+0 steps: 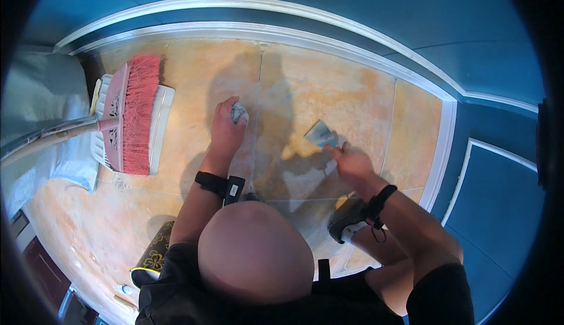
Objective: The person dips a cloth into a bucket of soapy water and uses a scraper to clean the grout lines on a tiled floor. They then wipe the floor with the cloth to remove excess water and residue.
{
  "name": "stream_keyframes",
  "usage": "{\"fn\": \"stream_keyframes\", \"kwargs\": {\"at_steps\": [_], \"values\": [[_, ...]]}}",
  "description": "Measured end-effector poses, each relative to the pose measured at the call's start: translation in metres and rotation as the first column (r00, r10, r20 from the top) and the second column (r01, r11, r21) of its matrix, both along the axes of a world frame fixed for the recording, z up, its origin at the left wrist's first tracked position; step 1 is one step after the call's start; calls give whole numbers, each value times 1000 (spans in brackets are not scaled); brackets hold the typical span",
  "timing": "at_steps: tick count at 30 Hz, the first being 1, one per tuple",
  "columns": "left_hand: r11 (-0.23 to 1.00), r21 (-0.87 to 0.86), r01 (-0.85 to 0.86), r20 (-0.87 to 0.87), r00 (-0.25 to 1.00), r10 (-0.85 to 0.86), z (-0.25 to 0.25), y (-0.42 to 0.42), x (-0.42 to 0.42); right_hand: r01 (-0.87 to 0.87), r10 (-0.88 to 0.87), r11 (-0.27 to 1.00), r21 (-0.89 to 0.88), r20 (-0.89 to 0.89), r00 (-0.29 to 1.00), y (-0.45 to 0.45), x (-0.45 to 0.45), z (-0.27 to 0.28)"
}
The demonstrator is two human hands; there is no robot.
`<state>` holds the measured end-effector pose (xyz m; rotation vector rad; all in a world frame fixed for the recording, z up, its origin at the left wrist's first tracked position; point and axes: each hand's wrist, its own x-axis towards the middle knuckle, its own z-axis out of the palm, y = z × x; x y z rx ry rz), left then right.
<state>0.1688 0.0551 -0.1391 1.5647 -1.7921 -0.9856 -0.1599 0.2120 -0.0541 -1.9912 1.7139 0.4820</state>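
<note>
My left hand (pixel 228 124) is closed around a crumpled greyish wad (pixel 239 112), held over the tiled floor (pixel 198 73). Whether the wad is cloth or paper, I cannot tell. In my right hand (pixel 356 166) is a putty knife (pixel 321 134) with a wide flat blade, gripped near the blade. Its blade points up and left, close to the floor; contact is unclear. Pale smears mark the tiles around it. Black straps circle both wrists, and a small black device (pixel 233 190) sits on the left one.
A pink-bristled broom (pixel 141 118) rests over a white dustpan (pixel 163 126) at left, beside plastic sheeting (pixel 75 148). White baseboard (pixel 246 29) borders the blue wall (pixel 352 7) ahead and right. A dark flower-patterned bin (pixel 154 254) stands lower left. My shoe (pixel 346 219) is below my right hand.
</note>
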Motion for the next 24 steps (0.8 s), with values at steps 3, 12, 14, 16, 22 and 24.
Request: {"fn": "stream_keyframes", "kwargs": {"at_steps": [3,12,14,16,22,24], "values": [[998,42,48,-36,998,-47,3,-7,-4,169,-163,980,107,-64,985,-6,46,7],[974,11,225,83,971,-225,32,-7,17,284,-301,946,158,99,948,-145,86,-2],[975,11,221,69,973,-221,32,0,25,271,-284,958,97,161,945,-134,81,7],[975,17,220,51,974,-221,30,2,28,257,-266,963,79,136,954,-108,74,17],[976,94,197,74,976,-204,25,17,30,260,-278,952,159,97,956,-81,79,15],[969,96,228,69,969,-235,24,19,27,246,-260,964,103,154,953,-114,83,0]]}}
